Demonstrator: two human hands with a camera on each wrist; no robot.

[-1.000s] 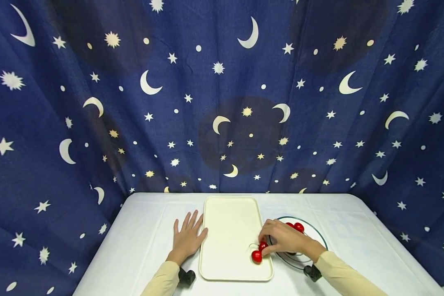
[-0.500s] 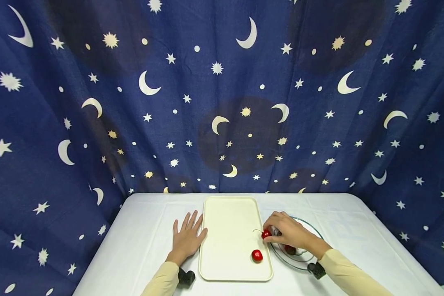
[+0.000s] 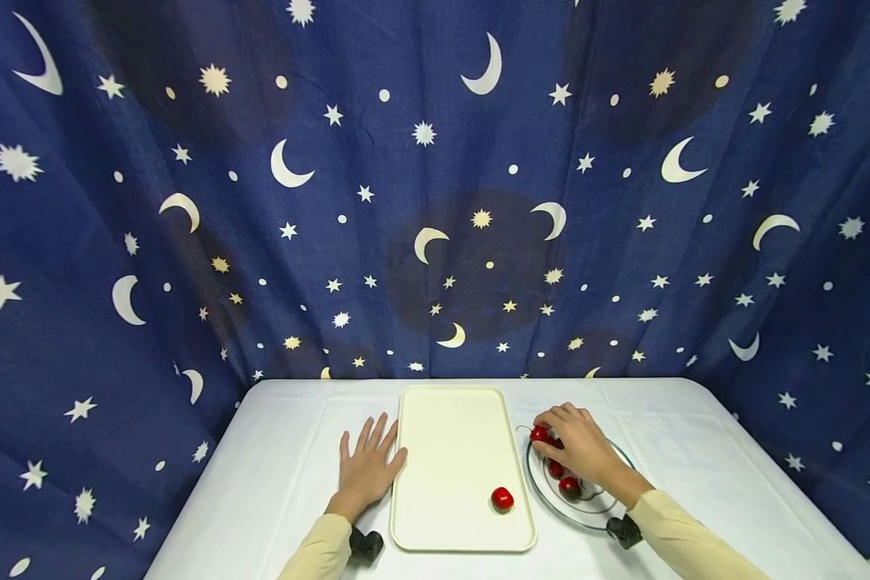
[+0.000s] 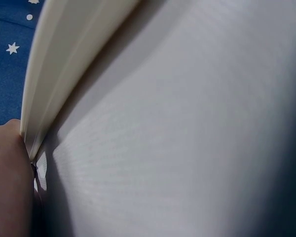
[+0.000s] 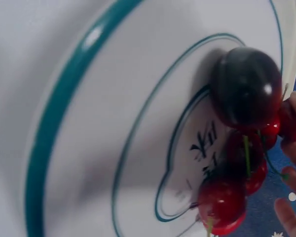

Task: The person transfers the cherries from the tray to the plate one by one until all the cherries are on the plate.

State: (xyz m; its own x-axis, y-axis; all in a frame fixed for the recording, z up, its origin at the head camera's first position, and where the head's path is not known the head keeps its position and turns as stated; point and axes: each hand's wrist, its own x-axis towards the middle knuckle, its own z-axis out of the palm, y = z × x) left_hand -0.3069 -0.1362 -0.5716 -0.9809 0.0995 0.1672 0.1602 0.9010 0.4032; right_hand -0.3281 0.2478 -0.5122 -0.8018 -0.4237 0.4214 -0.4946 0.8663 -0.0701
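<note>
My right hand (image 3: 576, 443) pinches a red cherry (image 3: 540, 433), its thin stem sticking out to the left, over the far left part of a white plate with a teal rim (image 5: 64, 118). More cherries (image 3: 569, 488) lie on the plate below the hand; in the right wrist view one is a large dark cherry (image 5: 245, 88). A single red cherry (image 3: 503, 499) sits near the right front corner of the cream tray (image 3: 449, 451). My left hand (image 3: 366, 471) rests with fingers spread on the white cloth, its thumb touching the tray's left edge.
The white-covered table (image 3: 290, 467) ends at a dark blue curtain (image 3: 435, 201) patterned with moons and stars. The plate stands close to the right side of the tray. A black wrist camera (image 3: 623, 532) hangs near the plate's front right rim.
My right hand has lifted one of the two cherries off the tray and carried it right and away, over the plate. The left hand stays where it was.
</note>
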